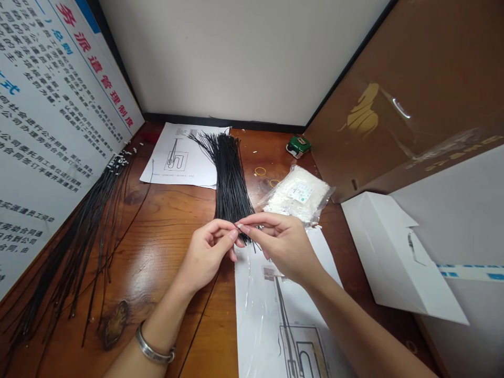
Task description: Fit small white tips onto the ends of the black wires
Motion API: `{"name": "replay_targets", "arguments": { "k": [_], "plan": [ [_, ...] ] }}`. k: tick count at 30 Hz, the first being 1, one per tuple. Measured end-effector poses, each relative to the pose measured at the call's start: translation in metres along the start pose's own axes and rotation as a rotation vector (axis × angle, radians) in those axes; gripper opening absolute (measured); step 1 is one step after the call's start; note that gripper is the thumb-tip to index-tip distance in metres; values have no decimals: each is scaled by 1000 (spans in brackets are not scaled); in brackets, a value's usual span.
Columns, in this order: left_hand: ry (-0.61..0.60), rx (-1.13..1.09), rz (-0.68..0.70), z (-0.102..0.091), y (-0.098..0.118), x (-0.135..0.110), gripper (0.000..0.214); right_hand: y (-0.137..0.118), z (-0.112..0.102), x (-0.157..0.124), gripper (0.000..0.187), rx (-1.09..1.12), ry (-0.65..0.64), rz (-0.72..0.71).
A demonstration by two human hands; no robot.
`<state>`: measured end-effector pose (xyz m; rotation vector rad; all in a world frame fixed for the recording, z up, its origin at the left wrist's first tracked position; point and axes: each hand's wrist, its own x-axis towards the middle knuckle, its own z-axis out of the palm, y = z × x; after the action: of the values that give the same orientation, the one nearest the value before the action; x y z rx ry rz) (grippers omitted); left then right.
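Observation:
My left hand (210, 252) is closed in a pinch on a thin black wire (199, 324), which trails down toward the table's front. Fingertip to fingertip with it, my right hand (281, 244) pinches a tiny white piece, probably a connector housing, at the wire's end; the fingers hide most of it. Just beyond both hands lies a thick bundle of black wires (232, 178). A clear bag of small white pieces (301, 193) rests behind my right hand. Under the hands is a printed drawing sheet (260, 315).
Along the left board lie loose black wires with white ends (84, 226). A second drawing sheet (157, 168) is at the back, partly under the bundle. A green tape measure (298, 146), yellow rubber bands (260, 171) and a white folded box (389, 257) are also around. Panels enclose the table.

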<state>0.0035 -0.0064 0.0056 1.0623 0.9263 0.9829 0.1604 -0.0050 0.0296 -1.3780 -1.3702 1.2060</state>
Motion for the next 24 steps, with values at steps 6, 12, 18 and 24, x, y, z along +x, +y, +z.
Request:
{"name": "replay_targets", "arguments": {
  "k": [6, 12, 18, 24],
  "plan": [
    [-2, 5, 8, 0, 1, 0, 15, 3, 0, 1, 17, -50, -32, -54],
    [9, 7, 10, 0, 1, 0, 15, 4, -1, 1, 14, -62, -65, 1],
    [-9, 8, 20, 0, 1, 1, 16, 6, 3, 2, 9, -57, 78, -133],
    [4, 17, 24, 1, 1, 1, 19, 4, 8, 1, 12, -61, 82, -150]
  ]
}}
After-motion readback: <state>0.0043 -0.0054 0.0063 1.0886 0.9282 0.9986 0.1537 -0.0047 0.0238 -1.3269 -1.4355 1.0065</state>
